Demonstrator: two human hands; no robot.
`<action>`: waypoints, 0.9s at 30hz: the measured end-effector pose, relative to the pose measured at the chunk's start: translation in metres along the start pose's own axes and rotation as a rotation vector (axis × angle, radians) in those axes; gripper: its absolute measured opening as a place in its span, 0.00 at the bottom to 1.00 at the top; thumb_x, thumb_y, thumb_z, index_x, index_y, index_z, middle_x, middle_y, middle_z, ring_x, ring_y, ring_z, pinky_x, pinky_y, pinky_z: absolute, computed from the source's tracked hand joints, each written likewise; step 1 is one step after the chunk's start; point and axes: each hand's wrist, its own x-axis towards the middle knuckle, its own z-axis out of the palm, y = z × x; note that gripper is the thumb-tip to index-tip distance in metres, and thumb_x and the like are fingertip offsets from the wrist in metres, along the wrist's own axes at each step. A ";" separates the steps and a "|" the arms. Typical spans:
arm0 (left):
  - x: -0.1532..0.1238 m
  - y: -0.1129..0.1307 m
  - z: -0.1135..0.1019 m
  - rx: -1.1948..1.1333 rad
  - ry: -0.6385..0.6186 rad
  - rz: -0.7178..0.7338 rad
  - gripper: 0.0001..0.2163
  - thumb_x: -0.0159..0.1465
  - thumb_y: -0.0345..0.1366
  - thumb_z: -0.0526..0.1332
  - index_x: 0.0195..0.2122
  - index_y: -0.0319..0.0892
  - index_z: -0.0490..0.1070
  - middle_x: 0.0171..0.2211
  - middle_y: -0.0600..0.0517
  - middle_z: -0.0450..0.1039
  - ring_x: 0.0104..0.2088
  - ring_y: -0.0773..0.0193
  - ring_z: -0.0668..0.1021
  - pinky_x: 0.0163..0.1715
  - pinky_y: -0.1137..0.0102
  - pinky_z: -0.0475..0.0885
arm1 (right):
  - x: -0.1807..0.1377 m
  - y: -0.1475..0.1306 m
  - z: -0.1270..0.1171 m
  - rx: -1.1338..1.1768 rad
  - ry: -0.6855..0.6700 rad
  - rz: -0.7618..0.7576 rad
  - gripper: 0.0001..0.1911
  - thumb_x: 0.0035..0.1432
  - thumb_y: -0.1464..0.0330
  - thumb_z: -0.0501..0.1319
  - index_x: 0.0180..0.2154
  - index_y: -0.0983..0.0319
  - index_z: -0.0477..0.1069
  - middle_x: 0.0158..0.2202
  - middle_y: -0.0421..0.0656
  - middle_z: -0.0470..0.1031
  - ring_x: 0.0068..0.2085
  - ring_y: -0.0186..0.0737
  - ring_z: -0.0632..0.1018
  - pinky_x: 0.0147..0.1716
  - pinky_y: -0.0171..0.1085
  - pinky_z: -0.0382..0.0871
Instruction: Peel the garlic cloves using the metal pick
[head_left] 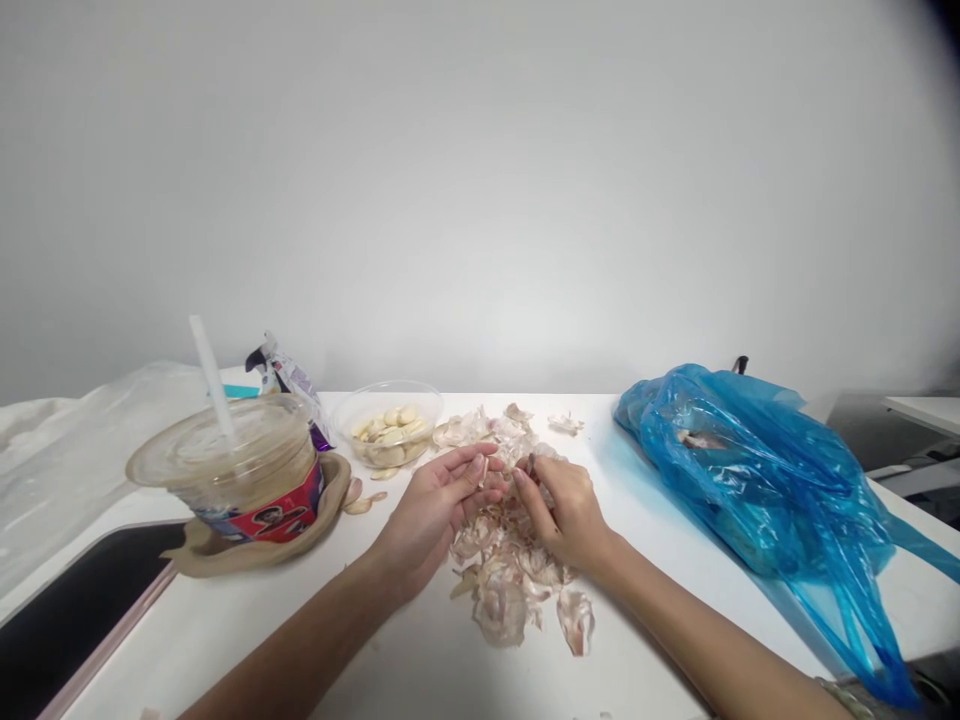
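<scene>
- In the head view, left hand [431,505] half open, palm up, thumb and fingers pinching a small pale piece, apparently a garlic clove [482,473], above the middle of the table [420,655].
- Right hand [568,508] just beside, curled, thumb near forefinger; cannot tell if pinching anything.
- Below both, running towards the far edge: garlic skins [501,605].
- Near far edge, left of skins: clear bowl [426,408] of peeled cloves [390,432].
- Towards left edge: cup [196,492] with 1 straw [212,380].
- Along right edge: blue bag [757,480].
</scene>
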 end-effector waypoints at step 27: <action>-0.003 0.001 0.001 0.125 0.083 0.084 0.12 0.53 0.34 0.65 0.39 0.40 0.74 0.31 0.50 0.76 0.32 0.68 0.75 0.37 0.75 0.70 | 0.005 0.001 -0.001 -0.172 0.059 -0.108 0.11 0.62 0.71 0.48 0.27 0.62 0.62 0.20 0.39 0.65 0.22 0.34 0.66 0.24 0.34 0.56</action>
